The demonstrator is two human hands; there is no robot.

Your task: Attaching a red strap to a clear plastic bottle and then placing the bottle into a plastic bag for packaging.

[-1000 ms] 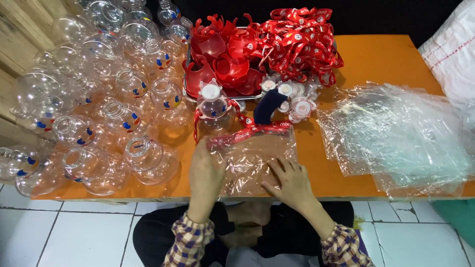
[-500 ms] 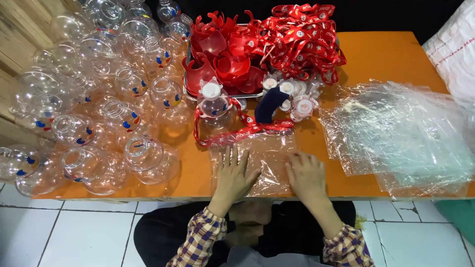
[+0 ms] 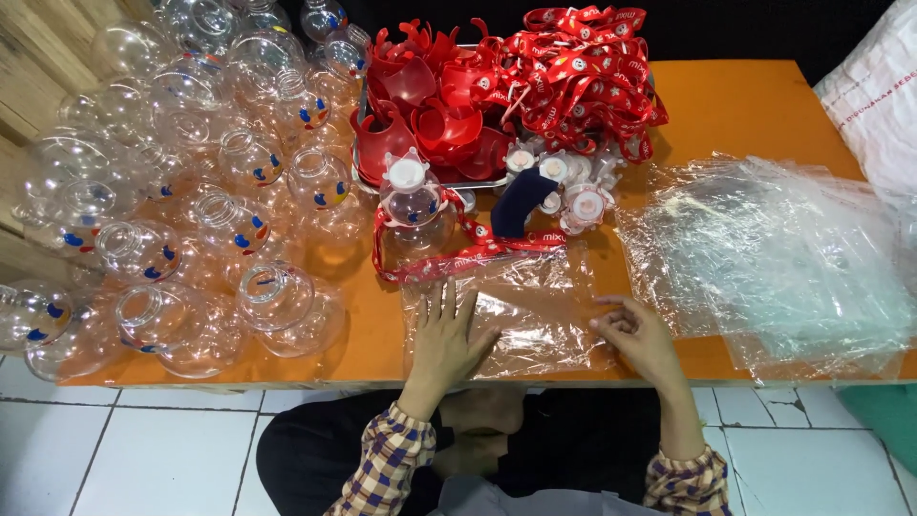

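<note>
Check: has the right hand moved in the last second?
Yes. The right hand slid rightward along the clear bag, toward the bag pile.

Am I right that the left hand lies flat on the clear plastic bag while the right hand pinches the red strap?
Not quite. In the head view the left hand does lie flat on the clear plastic bag, but the right hand pinches that bag's right edge. The red strap lies untouched beyond the bag.

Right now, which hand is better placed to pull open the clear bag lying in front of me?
Probably the right hand: its fingertips pinch the clear bag at its right edge, while the left hand lies flat on it, pinning it to the orange table.
</note>
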